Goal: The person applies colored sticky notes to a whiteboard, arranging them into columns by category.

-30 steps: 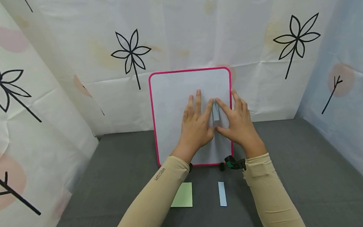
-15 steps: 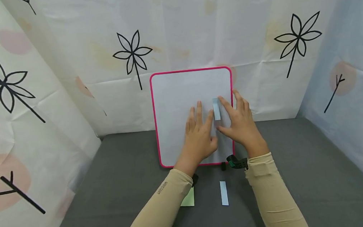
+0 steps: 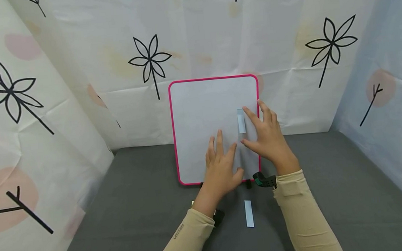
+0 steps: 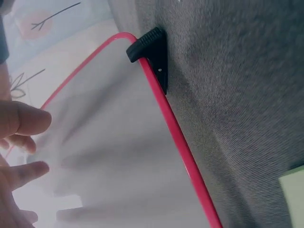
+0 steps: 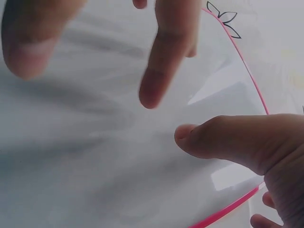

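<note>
A whiteboard [image 3: 203,113] with a pink frame stands upright on the grey surface. On its right part a pale blue paper strip [image 3: 241,121] lies vertically. My right hand [image 3: 269,139] is beside that strip with fingers spread, its index fingertip close to the strip's upper right edge; contact cannot be told. My left hand [image 3: 221,171] is lower, before the board's bottom middle, fingers extended and holding nothing. A second blue strip [image 3: 249,213] lies on the table near me. Mostly hidden by my left arm, a light green paper pad [image 4: 294,192] shows its corner in the left wrist view.
A black foot [image 4: 151,50] clips onto the board's bottom edge in the left wrist view. Behind the board hangs a pale patterned cloth [image 3: 207,29]. Grey fabric [image 3: 149,186] covers the tabletop on both sides of the board.
My left hand has moved down the board, away from the upper end of the strip. My right hand stays almost in place, its index finger slightly off to the right. My left arm now covers the green pad.
</note>
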Available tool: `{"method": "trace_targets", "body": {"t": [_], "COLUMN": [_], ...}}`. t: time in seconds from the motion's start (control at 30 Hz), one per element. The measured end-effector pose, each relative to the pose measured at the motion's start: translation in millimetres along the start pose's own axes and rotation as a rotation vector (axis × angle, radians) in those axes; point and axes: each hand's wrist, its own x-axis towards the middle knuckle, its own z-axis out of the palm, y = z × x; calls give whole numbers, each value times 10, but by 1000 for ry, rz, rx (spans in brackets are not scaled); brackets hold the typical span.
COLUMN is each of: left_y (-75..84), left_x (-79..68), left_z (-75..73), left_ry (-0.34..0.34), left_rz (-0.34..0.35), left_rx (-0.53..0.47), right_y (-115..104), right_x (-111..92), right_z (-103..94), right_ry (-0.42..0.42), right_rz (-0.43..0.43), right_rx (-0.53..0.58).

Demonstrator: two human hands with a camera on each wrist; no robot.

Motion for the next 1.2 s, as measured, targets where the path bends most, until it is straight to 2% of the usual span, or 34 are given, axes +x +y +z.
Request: {"method": "trace_targets", "body": {"t": [0.13,0.3,0.5,0.63,0.9,1.2], "left_y": [-30,-50,-52,-55,-61,-72], "left_x": [-120,-254,-304,-325,-340,-351], "left_z": [-34,-72,-139,-186,-211,-259], "left_ry": [-32,-75,-112,-103,-84,-100], "left_rz": [-12,21,51,71,128,129], "left_rx": [-76,-132,-185,-227,-220,-210], "right_y": [-25,-71,-130,-168,-231,-284], "right_x": [-7,-37,-69,-100,-146,-152], "right_z": [-23,-76,-128,-129,-113,-140], "right_ry": [18,16,-1,-23,-45,-74], "right_rz": [-21,-17,-16,-33,-88,-102], "right_rx": [8,21,38,54,62,91]}}
